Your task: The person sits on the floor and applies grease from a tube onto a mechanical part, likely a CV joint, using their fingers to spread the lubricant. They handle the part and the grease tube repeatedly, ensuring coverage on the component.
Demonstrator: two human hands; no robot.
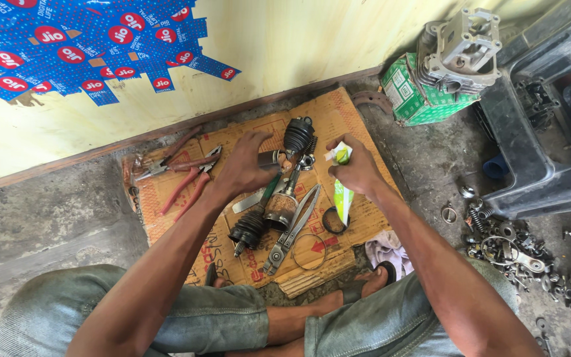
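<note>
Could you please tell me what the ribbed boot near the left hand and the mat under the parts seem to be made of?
The ribbed boot looks like black rubber: matte, with pleated folds. The mat seems to be flattened brown cardboard, printed red, with a fluted edge showing.

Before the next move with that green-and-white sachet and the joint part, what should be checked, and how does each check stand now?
1. Left hand grips the round metal joint part: ok.
2. Right hand holds the green-and-white plastic sachet: ok.
3. Sachet torn open: cannot tell.
4. Sachet's top aimed at the joint part: ok, though apart from it.
5. Brown cardboard sheet lies under the work: ok.
6. Long metal pliers lie clear of both hands: ok.
</note>
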